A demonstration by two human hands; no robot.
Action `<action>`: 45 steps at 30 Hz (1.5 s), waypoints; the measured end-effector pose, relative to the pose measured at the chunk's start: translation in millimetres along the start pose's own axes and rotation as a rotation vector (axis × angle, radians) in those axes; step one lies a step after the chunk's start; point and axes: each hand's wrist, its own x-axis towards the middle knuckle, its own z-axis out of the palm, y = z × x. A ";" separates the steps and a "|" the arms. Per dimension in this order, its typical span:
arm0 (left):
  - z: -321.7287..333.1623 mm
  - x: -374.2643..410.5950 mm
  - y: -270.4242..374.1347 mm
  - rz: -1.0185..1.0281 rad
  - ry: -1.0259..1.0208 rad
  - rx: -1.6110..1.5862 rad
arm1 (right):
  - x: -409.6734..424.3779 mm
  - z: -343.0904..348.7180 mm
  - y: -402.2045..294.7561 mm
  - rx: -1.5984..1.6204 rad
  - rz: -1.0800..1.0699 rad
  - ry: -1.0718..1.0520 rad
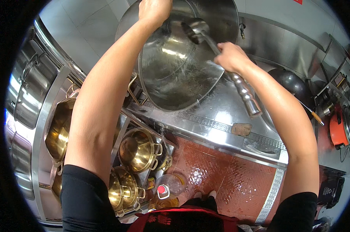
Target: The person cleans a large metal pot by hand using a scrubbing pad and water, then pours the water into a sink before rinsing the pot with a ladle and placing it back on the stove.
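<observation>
A large stainless steel stockpot [175,66] lies tilted on the steel worktop [221,107], its mouth towards me and its inside wet. At the top of the view, my left hand [156,10] is at the pot's far side; its fingers are cut off by the picture's edge. My right hand [231,56] grips the handle of a large metal ladle [201,27], whose bowl is over the pot. The ladle's thick ribbed handle end [244,95] sticks out below the hand. Water runs off the counter's front edge left of centre.
A brown block [241,129] sits on the perforated drain strip. At right are a black wok [291,84] and an orange pot [337,127]. Brass pans [137,150] fill the rack at lower left, beside a large red-capped plastic bottle [170,185]. The red tiled floor [227,174] is wet.
</observation>
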 end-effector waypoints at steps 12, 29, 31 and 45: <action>12.2 3.6 -16.2 -0.054 -0.015 0.002 | -127.3 9.2 123.8 0.471 0.460 0.267; -3.1 3.4 2.9 -0.018 -0.042 0.072 | -13.4 93.8 188.1 -0.235 0.451 0.162; -0.1 6.0 6.4 -0.044 -0.047 0.103 | 11.2 110.8 199.9 -0.259 0.444 0.112; 1.2 25.2 10.9 -0.108 -0.051 -0.010 | 176.6 178.3 358.4 1.276 0.558 -0.075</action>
